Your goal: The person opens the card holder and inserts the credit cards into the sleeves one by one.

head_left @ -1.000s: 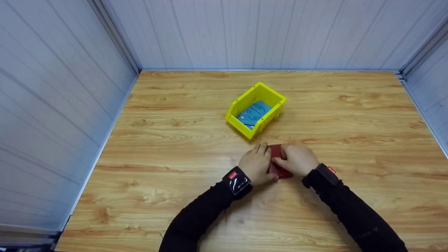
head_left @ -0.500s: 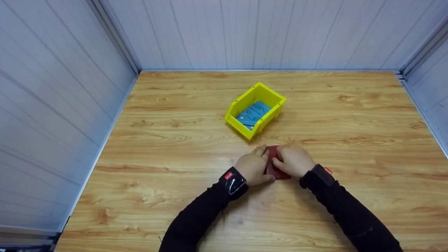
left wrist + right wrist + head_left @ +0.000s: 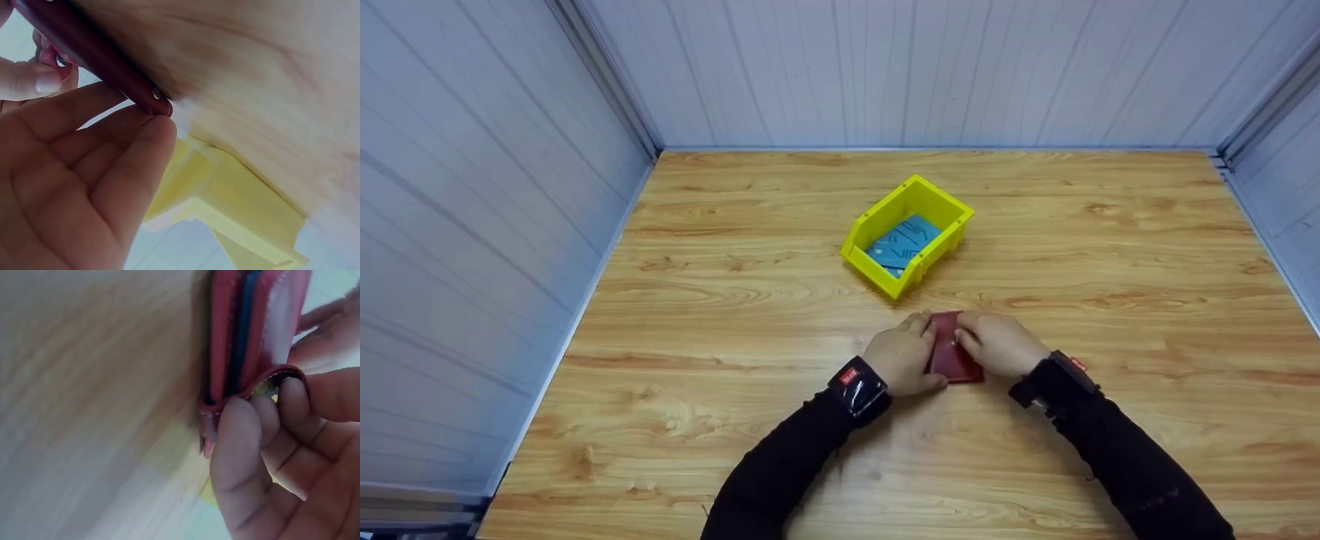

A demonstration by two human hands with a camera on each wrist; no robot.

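Panelling (image 3: 472, 225), pale and grey-lined, stands at the far left along the edge of the wood-grained table (image 3: 660, 412). Next comes my left hand (image 3: 898, 361), a black wristband (image 3: 859, 387) behind it; its fingers lie nearly straight, side by side, touching the wallet's left edge near the far corner, while the thumb is spread away toward the near corner. Further right and beyond my hands, a yellow bin (image 3: 945, 217) stands upright, turned at a slant, its low lip facing the near left. Blue cards (image 3: 904, 244) with dark lettering lie overlapping on its floor; how many, I cannot tell. Nearer to me than the bin, and apart from it, the red wallet (image 3: 955, 361) lies on the table between my hands. A blue edge (image 3: 246, 326) shows between two of its red layers; whatever else is inside is hidden. Last, at the wallet's right side, my right hand (image 3: 1001, 346) has its fingers curled, and with thumb and fingertips I pinch the wallet's narrow strap (image 3: 209, 421), which bends out from that side. From the left wrist, a metal snap (image 3: 61, 60) shows by my right thumb.
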